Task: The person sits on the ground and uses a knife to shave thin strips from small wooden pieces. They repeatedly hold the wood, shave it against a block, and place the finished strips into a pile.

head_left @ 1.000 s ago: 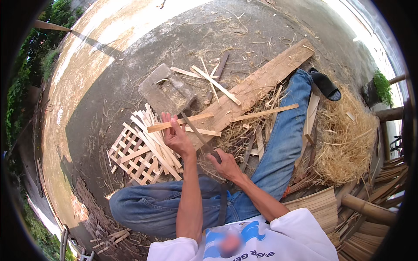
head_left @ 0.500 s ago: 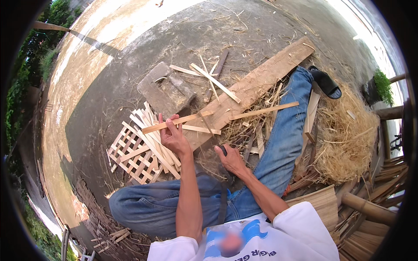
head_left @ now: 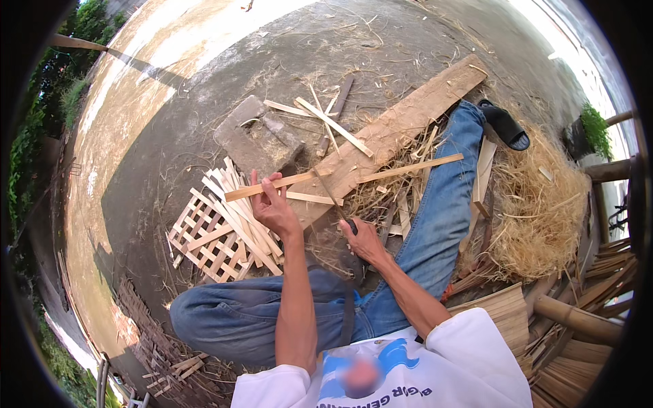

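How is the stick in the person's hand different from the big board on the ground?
The thin pale bamboo strip is narrow and held up in the left hand; the wide long wooden plank is broad, rough and lies flat on the ground. The strip is much shorter. Both are light brown.

A pale bamboo strip (head_left: 275, 185) is held level, its far end meeting a thin, slanted dark-handled blade (head_left: 333, 200).

Pale tan strip (head_left: 275, 185), blue jeans (head_left: 435, 224), black sandal (head_left: 505, 126), knife (head_left: 331, 199) seemingly dark
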Action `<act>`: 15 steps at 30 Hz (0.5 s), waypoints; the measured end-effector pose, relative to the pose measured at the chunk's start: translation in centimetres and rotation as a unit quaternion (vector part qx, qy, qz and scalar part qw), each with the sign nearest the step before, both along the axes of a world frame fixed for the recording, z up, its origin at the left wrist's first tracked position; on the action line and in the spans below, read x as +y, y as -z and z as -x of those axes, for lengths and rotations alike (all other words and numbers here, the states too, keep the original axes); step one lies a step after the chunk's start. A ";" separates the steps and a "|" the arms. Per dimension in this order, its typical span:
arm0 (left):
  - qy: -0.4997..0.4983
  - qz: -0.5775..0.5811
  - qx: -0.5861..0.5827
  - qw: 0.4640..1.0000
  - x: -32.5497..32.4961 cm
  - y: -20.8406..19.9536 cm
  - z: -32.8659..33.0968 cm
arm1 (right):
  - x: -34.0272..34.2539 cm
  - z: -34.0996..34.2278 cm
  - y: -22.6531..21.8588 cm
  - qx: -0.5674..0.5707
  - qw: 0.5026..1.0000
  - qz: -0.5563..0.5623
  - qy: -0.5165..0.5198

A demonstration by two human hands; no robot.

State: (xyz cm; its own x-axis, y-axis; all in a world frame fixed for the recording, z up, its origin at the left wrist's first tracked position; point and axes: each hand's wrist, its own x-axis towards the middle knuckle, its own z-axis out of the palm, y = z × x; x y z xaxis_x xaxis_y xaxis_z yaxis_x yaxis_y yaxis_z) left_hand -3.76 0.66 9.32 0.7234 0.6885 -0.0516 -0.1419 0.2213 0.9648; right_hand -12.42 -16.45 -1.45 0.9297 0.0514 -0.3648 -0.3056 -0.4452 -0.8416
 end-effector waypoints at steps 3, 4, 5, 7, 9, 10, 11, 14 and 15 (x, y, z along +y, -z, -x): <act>0.003 0.009 -0.001 1.000 0.1 0.0 0.2 | 0.3 0.2 0.6 0.024 0.999 -0.011 0.031; 0.008 0.016 -0.003 1.000 0.1 0.0 0.2 | 0.6 -0.2 0.1 0.025 0.997 -0.031 0.060; 0.007 0.008 -0.003 1.000 0.1 0.0 0.2 | 0.6 -0.2 -0.5 0.021 0.999 -0.005 0.027; 0.006 -0.004 -0.004 1.000 0.1 0.0 0.2 | 0.2 0.0 -2.2 0.015 0.998 0.051 -0.037; 0.018 0.010 -0.004 1.000 -0.4 -0.1 0.2 | 0.0 0.5 1.3 0.025 0.999 0.024 0.024; 0.022 0.015 -0.006 1.000 -0.2 -0.2 0.0 | 0.3 0.4 2.8 0.028 0.998 0.007 0.051; 0.016 0.008 -0.005 1.000 0.1 -0.1 0.1 | 0.6 0.1 0.7 0.038 0.999 0.011 0.016; 0.013 0.007 -0.003 1.000 0.0 0.1 0.4 | 0.1 0.1 -2.3 0.057 0.998 0.025 -0.022; 0.017 0.014 -0.003 1.000 -0.1 0.2 0.4 | 0.0 0.3 -0.2 0.056 0.998 0.028 0.004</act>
State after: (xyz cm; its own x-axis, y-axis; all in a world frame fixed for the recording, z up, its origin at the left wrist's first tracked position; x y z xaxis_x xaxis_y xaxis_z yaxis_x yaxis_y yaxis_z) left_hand -4.17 0.56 9.14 0.7468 0.6617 -0.0669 -0.1387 0.2534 0.9574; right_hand -12.76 -16.48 -1.28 0.8834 0.0202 -0.4682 -0.4002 -0.4873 -0.7761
